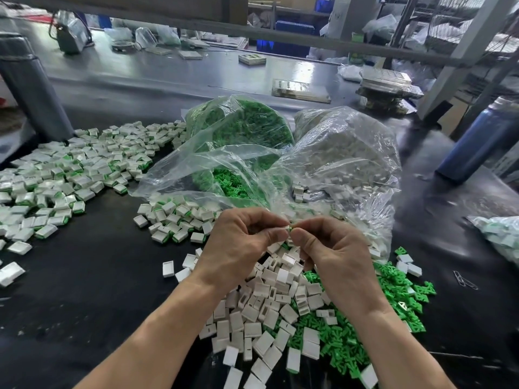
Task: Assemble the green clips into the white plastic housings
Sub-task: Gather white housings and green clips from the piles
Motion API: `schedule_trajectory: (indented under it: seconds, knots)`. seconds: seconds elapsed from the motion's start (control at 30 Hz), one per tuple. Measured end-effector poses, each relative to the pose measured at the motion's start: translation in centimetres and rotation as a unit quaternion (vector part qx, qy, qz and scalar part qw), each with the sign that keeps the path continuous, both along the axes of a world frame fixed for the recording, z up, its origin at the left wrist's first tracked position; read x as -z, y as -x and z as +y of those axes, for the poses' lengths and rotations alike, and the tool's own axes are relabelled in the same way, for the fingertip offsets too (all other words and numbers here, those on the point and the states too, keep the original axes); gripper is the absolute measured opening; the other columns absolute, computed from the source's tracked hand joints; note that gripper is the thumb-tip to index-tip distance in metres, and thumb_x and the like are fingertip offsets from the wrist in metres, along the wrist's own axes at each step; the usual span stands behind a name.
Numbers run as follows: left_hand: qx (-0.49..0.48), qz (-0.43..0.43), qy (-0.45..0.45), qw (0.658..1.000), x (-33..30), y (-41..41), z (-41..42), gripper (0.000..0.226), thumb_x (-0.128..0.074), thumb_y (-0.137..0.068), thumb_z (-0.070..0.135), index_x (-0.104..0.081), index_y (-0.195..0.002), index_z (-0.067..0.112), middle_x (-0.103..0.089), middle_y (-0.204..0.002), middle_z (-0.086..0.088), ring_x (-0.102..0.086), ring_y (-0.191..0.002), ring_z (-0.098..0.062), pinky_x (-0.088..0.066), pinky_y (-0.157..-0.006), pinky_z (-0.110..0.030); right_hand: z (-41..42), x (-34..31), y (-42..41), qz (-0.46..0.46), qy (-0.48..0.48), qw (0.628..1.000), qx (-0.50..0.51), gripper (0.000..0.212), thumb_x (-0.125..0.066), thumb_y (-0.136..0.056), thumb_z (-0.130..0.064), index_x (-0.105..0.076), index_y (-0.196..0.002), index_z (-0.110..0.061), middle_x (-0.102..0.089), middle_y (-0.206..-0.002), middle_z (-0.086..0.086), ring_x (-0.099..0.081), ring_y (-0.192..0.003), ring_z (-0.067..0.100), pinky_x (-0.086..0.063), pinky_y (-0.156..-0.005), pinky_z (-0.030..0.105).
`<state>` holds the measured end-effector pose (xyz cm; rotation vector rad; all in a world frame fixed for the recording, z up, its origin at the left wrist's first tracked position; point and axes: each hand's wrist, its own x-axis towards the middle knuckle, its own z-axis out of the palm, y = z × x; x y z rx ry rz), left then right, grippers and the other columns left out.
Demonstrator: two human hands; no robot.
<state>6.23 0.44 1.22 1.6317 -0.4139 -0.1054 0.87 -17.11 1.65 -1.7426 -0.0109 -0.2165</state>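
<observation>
Below my fingers [276,235] I see white housings [261,310] heaped beside bright green clips [345,341] on the black worktop [92,276], with clear bags [252,153] beyond showing green and pale grey-white contents.

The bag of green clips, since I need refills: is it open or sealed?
Open: the bag of green clips gapes toward the person, mouth spread, loose clips showing inside.

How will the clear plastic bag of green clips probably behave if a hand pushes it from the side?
The clear plastic bag looks thin and wrinkled, so it would probably crumple, not slide stiffly. Its mouth lies open toward the hands, so green clips may spill out. It bulges full, so it is likely fairly heavy.
</observation>
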Motion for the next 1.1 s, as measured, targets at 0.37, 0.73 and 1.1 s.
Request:
schedule_trajectory:
  seconds: [0.37, 0.73, 1.1]
  knots:
    - [-0.008, -0.030, -0.048, 0.998, -0.54, 0.57, -0.06, 0.020, -0.080, -0.083, -0.004, -0.082, -0.089, 0.016, -0.078, -0.082, 0.008, -0.070, -0.071, 0.000, -0.054, -0.066, -0.014, -0.09, -0.39, 0.08, 0.017, 0.037, 0.999, 0.005, 0.021, -0.077, -0.091, -0.008, -0.079, -0.086, -0.028, -0.074, -0.074, -0.003, -0.062, -0.062, 0.006, -0.049, -0.057, 0.019]
    - [-0.021, -0.024, -0.035, 0.999, -0.84, 0.78, -0.06, 0.021, -0.078, -0.085, -0.004, -0.082, -0.089, 0.016, -0.078, -0.079, 0.007, -0.068, -0.066, 0.000, -0.053, -0.064, -0.015, 0.46, -0.25, 0.10, 0.016, -0.029, 0.999, 0.026, 0.023, -0.075, -0.091, 0.000, -0.083, -0.083, -0.021, -0.073, -0.069, 0.007, -0.061, -0.058, 0.016, -0.054, -0.052, 0.026]
    - [-0.031, -0.010, 0.004, 0.999, -0.76, 0.93, -0.31, 0.030, -0.075, -0.085, -0.009, -0.082, -0.084, 0.020, -0.077, -0.076, -0.003, -0.063, -0.060, -0.009, -0.055, -0.060, -0.022, 0.62, -0.35, 0.24, 0.040, -0.095, 0.994, 0.028, 0.012, -0.076, -0.090, -0.003, -0.082, -0.084, -0.011, -0.073, -0.073, 0.013, -0.061, -0.058, 0.020, -0.054, -0.049, 0.027]
